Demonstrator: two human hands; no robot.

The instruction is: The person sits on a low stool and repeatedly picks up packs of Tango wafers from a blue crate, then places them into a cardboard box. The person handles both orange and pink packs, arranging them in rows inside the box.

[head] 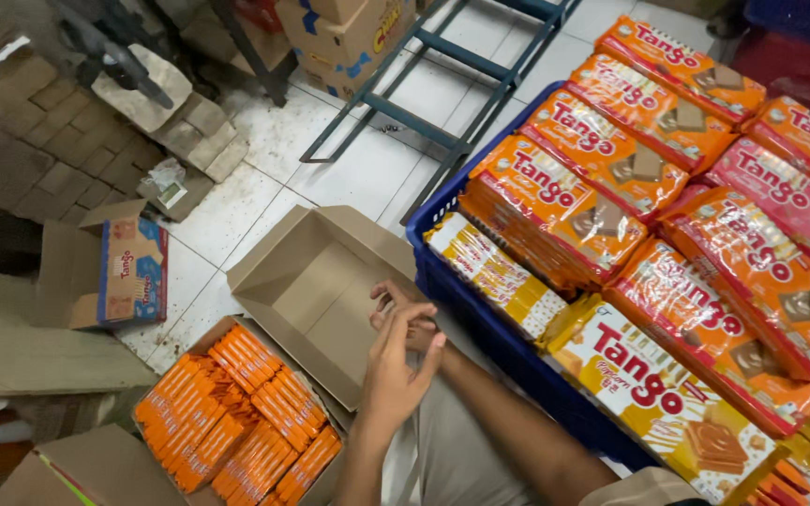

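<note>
White tiled floor beyond open carton

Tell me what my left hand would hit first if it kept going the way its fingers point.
Most likely the empty cardboard box: the left hand points up and away over its open inside, so the box's floor or far wall comes first. Depth is hard to judge.

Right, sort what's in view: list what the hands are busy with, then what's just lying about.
In hand:
left hand and right hand, together over the empty open carton
carton of small orange packs
blue crate of wafer packets

Lying about:
small opened box
blue metal frame
stacked cartons
paving bricks
</note>
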